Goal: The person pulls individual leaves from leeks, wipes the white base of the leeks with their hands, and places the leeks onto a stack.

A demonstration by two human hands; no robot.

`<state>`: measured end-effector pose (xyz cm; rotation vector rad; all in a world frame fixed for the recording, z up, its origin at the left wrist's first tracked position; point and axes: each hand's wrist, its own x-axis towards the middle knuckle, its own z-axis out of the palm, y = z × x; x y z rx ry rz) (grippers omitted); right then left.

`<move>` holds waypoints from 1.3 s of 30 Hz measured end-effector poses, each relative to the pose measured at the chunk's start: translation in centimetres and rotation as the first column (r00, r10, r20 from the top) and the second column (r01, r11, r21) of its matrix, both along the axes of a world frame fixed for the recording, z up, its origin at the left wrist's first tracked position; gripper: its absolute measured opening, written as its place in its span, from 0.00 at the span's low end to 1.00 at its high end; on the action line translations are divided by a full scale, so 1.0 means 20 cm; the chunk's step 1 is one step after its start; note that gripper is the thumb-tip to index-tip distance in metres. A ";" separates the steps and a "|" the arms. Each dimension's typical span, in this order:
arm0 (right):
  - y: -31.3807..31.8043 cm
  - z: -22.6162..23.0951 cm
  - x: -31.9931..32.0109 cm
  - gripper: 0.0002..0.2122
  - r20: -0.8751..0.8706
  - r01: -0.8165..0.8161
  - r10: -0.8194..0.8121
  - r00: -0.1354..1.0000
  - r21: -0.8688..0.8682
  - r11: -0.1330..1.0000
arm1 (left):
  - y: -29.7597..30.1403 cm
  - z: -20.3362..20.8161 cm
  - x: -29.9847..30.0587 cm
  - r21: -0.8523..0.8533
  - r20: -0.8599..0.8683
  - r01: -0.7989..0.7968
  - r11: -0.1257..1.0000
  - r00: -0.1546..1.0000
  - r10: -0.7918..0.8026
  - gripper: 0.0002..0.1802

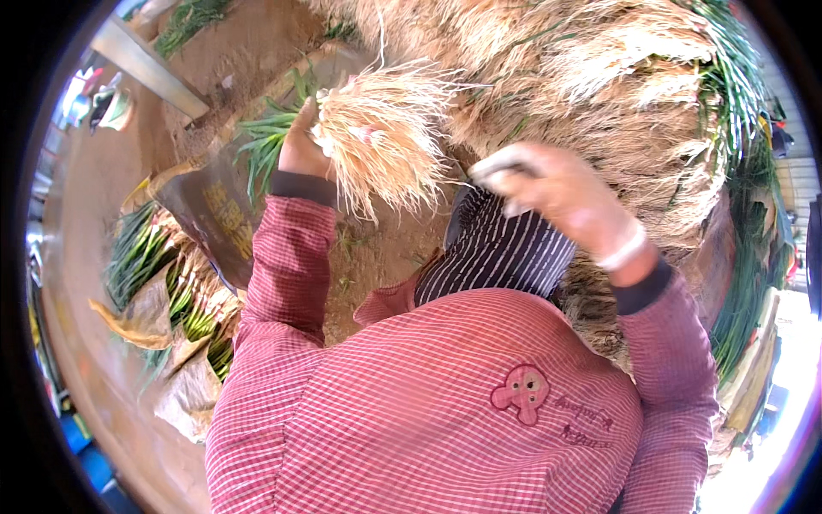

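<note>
1 bunch (353,124) in the left hand (301,150), roots (394,133) rightward (pale, shaggy), green leaves (264,141) leftward.

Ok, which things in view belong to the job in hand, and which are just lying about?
Part of the job:
- bunch of greens, roots showing, in the left hand
- right hand, blurred; grip unclear
- big rooty pile, probably
- stacked greens at left, probably

Apparently just around:
- dark sack
- metal post

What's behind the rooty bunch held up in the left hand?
Brown ground shows below the bunch, and the big root pile shows to its right. Whatever lies directly behind is covered.
</note>
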<state>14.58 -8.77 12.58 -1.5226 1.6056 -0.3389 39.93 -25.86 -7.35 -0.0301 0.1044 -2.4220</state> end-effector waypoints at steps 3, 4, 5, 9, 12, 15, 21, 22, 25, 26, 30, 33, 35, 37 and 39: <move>-0.03 -0.12 0.16 0.20 0.071 0.107 -0.111 0.991 0.055 0.993 | 0.11 0.18 -0.11 -0.228 0.225 -0.070 0.971 0.967 0.123 0.24; -0.02 -0.23 0.14 0.19 0.181 0.172 -0.171 0.968 0.012 0.985 | 0.14 0.25 -0.14 -0.138 0.098 -0.048 0.989 0.993 0.062 0.22; -0.04 -0.25 0.17 0.18 0.290 0.225 -0.212 0.933 -0.013 0.974 | 0.12 0.18 -0.15 -0.261 0.231 -0.140 0.955 0.951 0.203 0.20; 0.05 -0.04 0.10 0.10 0.244 0.304 -0.344 0.907 0.187 0.934 | 0.09 0.15 -0.20 -0.122 0.296 -0.307 0.944 0.896 0.330 0.15; 0.16 0.05 -0.03 0.10 0.178 0.305 -0.325 0.929 0.128 0.944 | 0.06 0.12 -0.16 -0.099 0.340 -0.345 0.933 0.870 0.357 0.13; 0.29 0.14 -0.28 0.10 -0.024 0.347 -0.346 0.938 0.113 0.931 | 0.08 0.15 -0.16 -0.089 0.331 -0.328 0.940 0.881 0.339 0.13; 0.34 0.10 -0.40 0.07 -0.723 -0.263 -0.067 0.688 -0.335 0.905 | 0.14 0.23 -0.27 -0.132 0.348 -0.276 0.952 0.886 0.305 0.11; 0.25 0.11 -0.26 0.07 -0.524 -0.130 -0.042 0.851 -0.286 0.950 | 0.18 0.30 -0.30 -0.137 0.362 -0.276 0.951 0.880 0.307 0.10; 0.07 0.12 0.15 0.07 -0.189 -0.095 0.050 0.981 -0.235 0.967 | 0.21 0.26 -0.28 -0.247 0.306 -0.197 0.949 0.913 0.269 0.12; 0.03 0.06 0.21 0.07 -0.158 -0.102 0.048 0.986 -0.351 0.931 | 0.24 0.30 -0.33 -0.214 0.298 -0.185 0.959 0.923 0.244 0.11; -0.06 -0.12 0.20 0.07 -0.254 -0.235 0.113 0.960 -0.525 0.818 | 0.31 0.32 -0.34 -0.235 0.338 -0.188 0.954 0.904 0.262 0.10; -0.01 -0.04 0.13 0.07 -0.174 -0.120 0.081 0.981 -0.226 0.967 | 0.25 0.31 -0.19 -0.400 0.535 -0.107 0.910 0.779 0.327 0.10; 0.07 0.00 0.03 0.08 -0.180 -0.010 -0.025 0.983 -0.188 0.982 | 0.17 0.24 -0.09 -0.436 0.585 -0.100 0.894 0.724 0.366 0.10; 0.15 -0.03 -0.17 0.12 -0.170 0.082 -0.111 0.979 -0.168 0.982 | 0.05 0.09 0.02 -0.489 0.692 -0.006 0.872 0.607 0.392 0.10; 0.23 -0.04 -0.35 0.11 -0.187 0.157 -0.188 0.964 -0.169 0.973 | -0.05 -0.18 0.12 -0.512 0.749 0.050 0.858 0.516 0.417 0.11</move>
